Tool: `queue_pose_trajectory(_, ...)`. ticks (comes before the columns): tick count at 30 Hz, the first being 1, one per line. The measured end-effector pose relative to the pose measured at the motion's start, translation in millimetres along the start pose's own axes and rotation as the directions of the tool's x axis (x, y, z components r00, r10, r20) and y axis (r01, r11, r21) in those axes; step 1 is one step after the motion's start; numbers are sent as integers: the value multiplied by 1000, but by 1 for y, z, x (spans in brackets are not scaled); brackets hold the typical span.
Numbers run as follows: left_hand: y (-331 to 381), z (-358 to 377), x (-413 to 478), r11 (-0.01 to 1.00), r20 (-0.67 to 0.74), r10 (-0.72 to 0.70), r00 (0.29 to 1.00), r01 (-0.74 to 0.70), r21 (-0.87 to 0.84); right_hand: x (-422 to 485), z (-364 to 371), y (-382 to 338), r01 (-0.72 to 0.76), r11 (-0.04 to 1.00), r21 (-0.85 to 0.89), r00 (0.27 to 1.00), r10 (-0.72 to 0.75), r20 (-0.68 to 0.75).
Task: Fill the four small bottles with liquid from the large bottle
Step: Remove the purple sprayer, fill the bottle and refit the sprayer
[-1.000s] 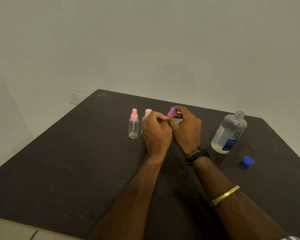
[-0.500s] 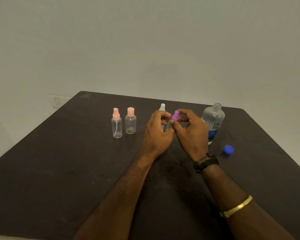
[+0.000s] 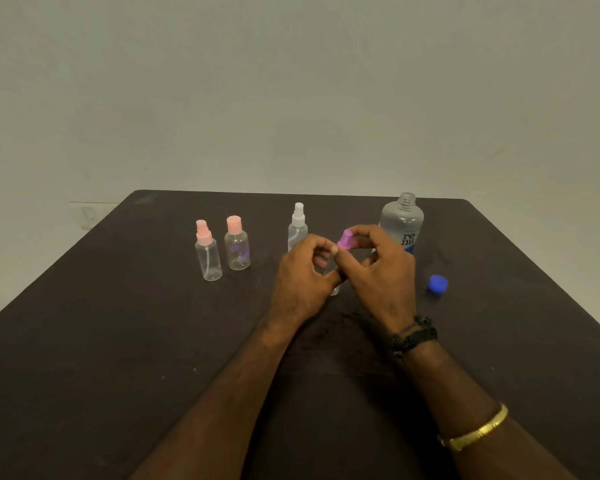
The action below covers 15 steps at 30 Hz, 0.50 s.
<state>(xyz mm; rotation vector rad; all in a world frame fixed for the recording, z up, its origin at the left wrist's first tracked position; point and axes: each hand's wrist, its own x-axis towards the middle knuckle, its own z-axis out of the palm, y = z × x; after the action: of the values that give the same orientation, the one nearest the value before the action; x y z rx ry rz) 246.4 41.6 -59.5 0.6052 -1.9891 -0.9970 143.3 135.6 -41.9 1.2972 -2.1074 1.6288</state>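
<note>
Purple-capped bottle [image 3: 335,290], one of the four small ones: stands upright near mid-counter, long axis vertical, base on the counter [image 3: 118,323], clear body almost wholly hidden between the two hands. Shows only its foot and its purple cap [image 3: 345,240].

Left hand [image 3: 302,275] wraps the body from the left side, fingers [image 3: 314,242] curled in, thumb up by the neck. Right hand [image 3: 383,271] comes in from the right and above, thumb and forefinger clamped on the purple cap. Looks like the unscrewing step: cap on, nothing poured into this one yet, so far as can be judged.

Turns on one relation: cap straight above the body, right hand on top, left hand below as anchor. Calls for a twist about the vertical axis, then a lift straight up.

Large bottle [image 3: 400,223] just behind the right hand, upright, neck open, liquid level hard to read. Nearer the right hand than the left, so probably the right hand's to pour. Blue cap [image 3: 438,283] on the counter to its right, apart from it.

White spray bottle [image 3: 298,225] just behind the left hand, capped. Further left, well apart from the hands, pink spray bottle [image 3: 208,252] and pink-capped bottle [image 3: 237,244] side by side, both capped. Black wristband [image 3: 413,336] and gold bangle [image 3: 475,431] on the right forearm.
</note>
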Motion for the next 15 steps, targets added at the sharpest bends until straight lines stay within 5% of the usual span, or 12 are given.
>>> queue_pose_trajectory(15, 5, 4, -3, 999, 37, 1, 999, 0, -37, 9, -14, 3, -19, 997, 79, 997, 12, 78)
